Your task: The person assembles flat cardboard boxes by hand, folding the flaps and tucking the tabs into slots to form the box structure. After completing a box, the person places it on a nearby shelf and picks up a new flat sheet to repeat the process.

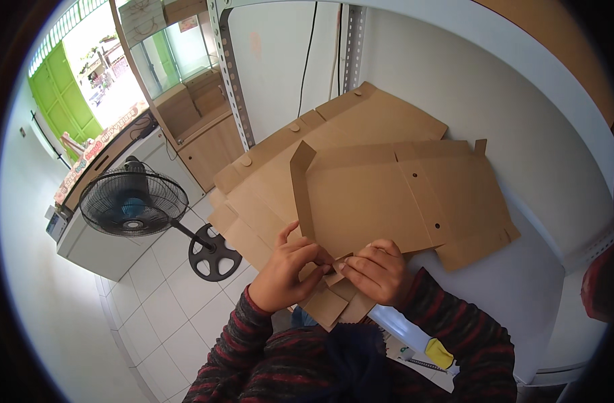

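White table (522, 282): two hands (287, 269) fold one cardboard sheet (387, 195).

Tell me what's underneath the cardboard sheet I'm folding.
Under the top cardboard sheet lies a stack of similar flat cardboard blanks, resting on the white table. Both hands, left hand and right hand, pinch its near edge. How many blanks lie beneath is hidden.

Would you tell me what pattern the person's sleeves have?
Dark stripes with red, seen in the head view on the sleeves.
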The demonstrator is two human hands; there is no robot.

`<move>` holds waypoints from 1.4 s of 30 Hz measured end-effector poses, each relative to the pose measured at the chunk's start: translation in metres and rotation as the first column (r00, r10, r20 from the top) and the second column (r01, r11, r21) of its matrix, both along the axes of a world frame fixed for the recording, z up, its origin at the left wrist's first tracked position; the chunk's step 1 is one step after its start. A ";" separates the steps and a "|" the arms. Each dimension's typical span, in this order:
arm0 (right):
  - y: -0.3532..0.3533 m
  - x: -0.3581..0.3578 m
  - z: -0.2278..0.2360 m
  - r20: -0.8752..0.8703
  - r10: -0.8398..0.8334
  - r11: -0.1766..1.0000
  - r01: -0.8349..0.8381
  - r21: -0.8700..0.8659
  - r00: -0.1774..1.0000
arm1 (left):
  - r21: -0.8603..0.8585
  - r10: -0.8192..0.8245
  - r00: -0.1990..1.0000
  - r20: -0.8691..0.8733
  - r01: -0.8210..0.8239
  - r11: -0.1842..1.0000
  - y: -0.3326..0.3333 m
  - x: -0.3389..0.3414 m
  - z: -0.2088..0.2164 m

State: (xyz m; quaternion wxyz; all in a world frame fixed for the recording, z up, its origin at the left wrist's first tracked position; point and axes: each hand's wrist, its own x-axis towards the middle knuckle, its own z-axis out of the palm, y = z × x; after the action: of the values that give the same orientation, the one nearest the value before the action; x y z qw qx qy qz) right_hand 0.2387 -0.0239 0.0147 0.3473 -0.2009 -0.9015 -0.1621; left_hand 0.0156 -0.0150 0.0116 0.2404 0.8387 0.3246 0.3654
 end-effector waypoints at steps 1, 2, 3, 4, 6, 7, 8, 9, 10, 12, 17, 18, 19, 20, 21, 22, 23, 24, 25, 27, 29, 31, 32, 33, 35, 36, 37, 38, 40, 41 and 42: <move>0.000 0.000 0.000 -0.001 -0.005 1.000 0.005 0.004 1.000 | 0.000 -0.009 1.000 0.005 0.009 1.000 0.000 0.000 -0.001; -0.001 -0.001 0.000 -0.002 -0.010 1.000 0.010 0.007 1.000 | 0.000 -0.017 1.000 0.009 0.017 1.000 0.000 0.000 -0.001; -0.001 -0.001 -0.001 0.001 -0.015 1.000 0.015 0.015 1.000 | 0.007 -0.022 1.000 0.007 0.022 1.000 0.000 0.001 -0.001; 0.000 0.000 -0.002 0.003 -0.019 1.000 0.019 0.023 1.000 | 0.014 -0.026 1.000 0.004 0.026 1.000 -0.001 0.003 -0.001; 0.000 -0.001 -0.003 0.005 -0.042 0.999 0.042 0.031 0.999 | 0.025 -0.026 1.000 -0.003 0.026 0.999 -0.001 0.004 -0.001; -0.001 -0.002 -0.003 0.005 -0.061 0.998 0.061 0.031 0.998 | 0.030 -0.021 1.000 -0.006 0.021 0.999 -0.001 0.004 -0.002; -0.001 -0.002 -0.004 0.005 -0.080 0.996 0.079 0.031 0.997 | 0.035 -0.015 1.000 -0.010 0.016 0.999 0.000 0.004 -0.002; 0.000 -0.002 -0.004 0.004 -0.075 0.997 0.075 0.027 0.997 | 0.041 0.004 1.000 -0.025 -0.003 0.999 0.000 0.004 -0.002; 0.000 -0.001 -0.004 0.003 -0.071 0.997 0.071 0.022 0.997 | 0.047 0.024 0.999 -0.040 -0.022 0.999 -0.001 0.004 0.000; 0.000 -0.001 -0.004 -0.004 -0.067 0.998 0.067 0.013 0.998 | 0.046 0.055 0.997 -0.057 -0.052 0.998 0.000 0.004 0.001; 0.005 -0.001 -0.007 0.000 -0.058 0.998 0.058 -0.007 0.998 | 0.014 0.080 0.995 -0.059 -0.079 0.997 0.002 0.004 -0.002; 0.004 -0.002 -0.008 -0.001 -0.064 0.998 0.064 -0.009 0.998 | 0.021 0.076 0.996 -0.050 -0.075 0.997 0.001 0.004 -0.003; 0.003 -0.002 -0.008 -0.001 -0.071 0.997 0.071 -0.012 0.998 | 0.027 0.072 0.997 -0.041 -0.071 0.997 0.001 0.004 -0.003; 0.003 -0.002 -0.008 -0.002 -0.077 0.997 0.077 -0.014 0.997 | 0.033 0.068 0.997 -0.032 -0.067 0.997 0.001 0.003 -0.004; 0.003 -0.002 -0.009 0.010 -0.081 0.997 0.081 0.000 0.997 | 0.044 0.061 0.998 -0.031 -0.060 0.997 0.001 0.004 -0.004; 0.003 -0.003 -0.009 0.022 -0.084 0.996 0.084 0.013 0.996 | 0.055 0.054 0.998 -0.030 -0.052 0.997 0.001 0.004 -0.004; 0.003 -0.003 -0.010 0.034 -0.088 0.996 0.087 0.028 0.996 | 0.067 0.048 0.998 -0.029 -0.046 0.997 0.002 0.005 -0.004; 0.004 -0.003 -0.010 0.027 -0.093 0.995 0.092 0.034 0.995 | 0.062 0.044 0.999 -0.028 -0.042 0.997 0.002 0.004 -0.004; 0.004 -0.004 -0.010 0.021 -0.098 0.994 0.097 0.041 0.995 | 0.057 0.040 0.999 -0.028 -0.038 0.998 0.003 0.004 -0.003; 0.004 -0.004 -0.008 0.016 -0.092 0.995 0.091 0.036 0.996 | 0.060 0.049 0.998 -0.026 -0.048 0.997 0.003 0.004 -0.003; 0.004 -0.003 -0.005 0.019 -0.070 0.998 0.070 0.011 0.997 | 0.077 0.075 0.997 -0.025 -0.073 0.994 0.002 0.004 -0.002; 0.005 -0.001 -0.005 0.010 -0.054 0.999 0.054 -0.008 0.999 | 0.021 0.084 0.996 -0.039 -0.084 0.996 0.002 0.005 0.000; 0.006 0.000 -0.005 0.005 -0.045 0.999 0.045 -0.018 0.999 | -0.008 0.089 0.995 -0.046 -0.089 0.996 0.002 0.006 0.001; 0.005 0.000 -0.006 0.004 -0.040 0.999 0.040 -0.022 0.999 | -0.016 0.092 0.995 -0.043 -0.092 0.996 0.002 0.006 0.000; 0.005 0.001 -0.010 0.003 -0.031 0.999 0.031 -0.032 1.000 | -0.034 0.097 0.995 -0.036 -0.098 0.995 0.002 0.006 -0.004; 0.006 0.001 -0.011 -0.007 -0.017 1.000 0.017 -0.012 1.000 | -0.031 0.104 0.994 -0.032 -0.105 0.994 0.002 0.007 -0.004; 0.006 0.001 -0.013 -0.016 -0.004 1.000 0.004 0.008 1.000 | -0.028 0.110 0.994 -0.028 -0.111 0.993 0.002 0.007 -0.005; 0.006 0.001 -0.014 -0.024 0.009 1.000 -0.008 0.028 1.000 | -0.025 0.117 0.993 -0.024 -0.117 0.993 0.002 0.007 -0.005; 0.006 0.001 -0.012 -0.035 0.009 1.000 -0.008 0.009 0.999 | -0.013 0.125 0.992 -0.027 -0.126 0.992 0.001 0.008 -0.005; 0.005 0.001 -0.011 -0.039 0.008 1.000 -0.008 0.000 0.999 | -0.007 0.129 0.991 -0.029 -0.130 0.992 0.001 0.008 -0.005; 0.005 0.000 -0.010 -0.046 -0.003 1.000 0.003 -0.008 0.999 | 0.005 0.133 0.991 -0.032 -0.133 0.991 0.001 0.008 -0.005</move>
State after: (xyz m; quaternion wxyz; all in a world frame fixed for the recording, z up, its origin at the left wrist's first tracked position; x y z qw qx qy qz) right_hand 0.2386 -0.0186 0.0043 0.3671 -0.2075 -0.8935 -0.1544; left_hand 0.0239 -0.0137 0.0062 0.2088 0.8212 0.3832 0.3676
